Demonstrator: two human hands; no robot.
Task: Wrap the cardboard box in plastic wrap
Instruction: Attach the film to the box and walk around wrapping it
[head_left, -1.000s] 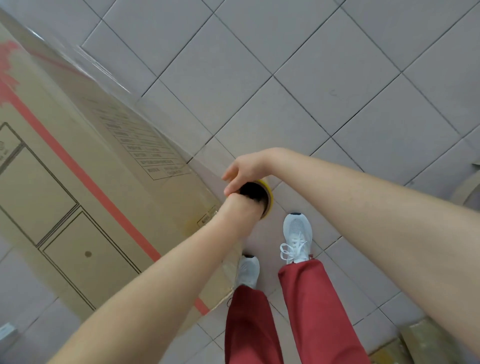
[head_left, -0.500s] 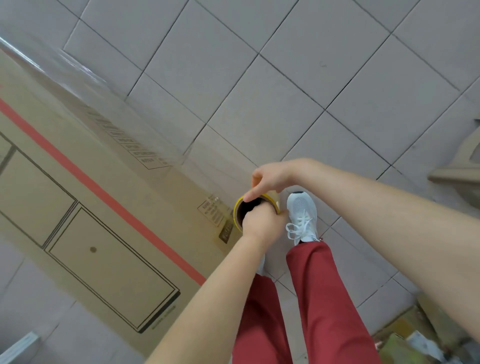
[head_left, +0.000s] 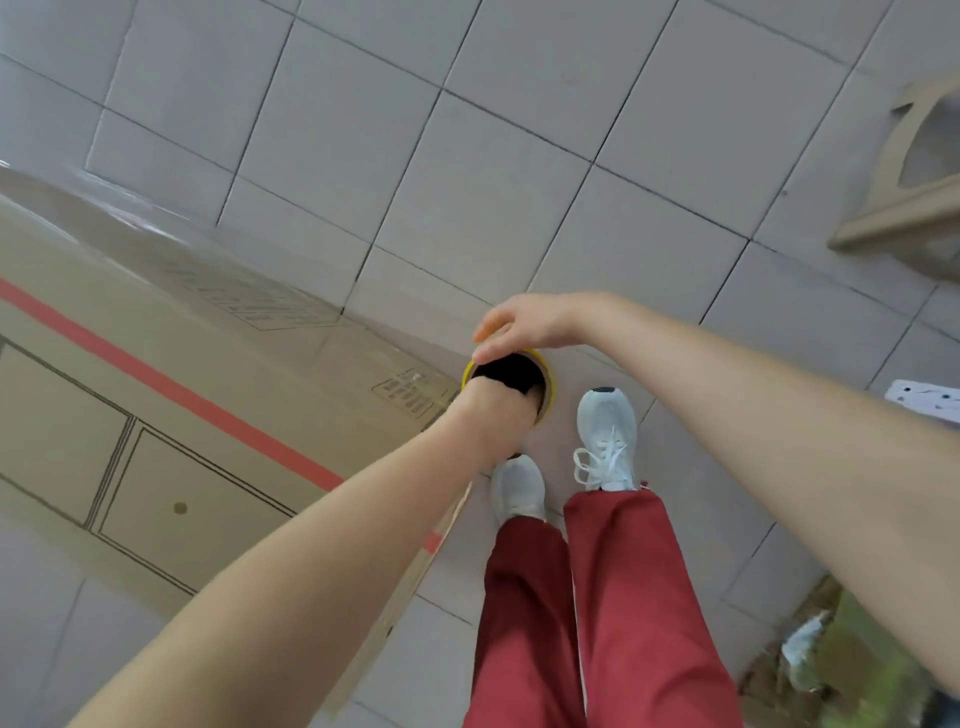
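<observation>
My left hand (head_left: 491, 415) is sunk in the dark core of the yellow-rimmed plastic-wrap roll (head_left: 549, 387); its fingers are hidden, so I cannot tell their grip. My right hand (head_left: 524, 322) rests on the rim, fingers nearly straight. The roll is at the corner of the large red-striped brown cardboard box (head_left: 156, 441), which lies on the grey tiled floor (head_left: 467, 182).
</observation>
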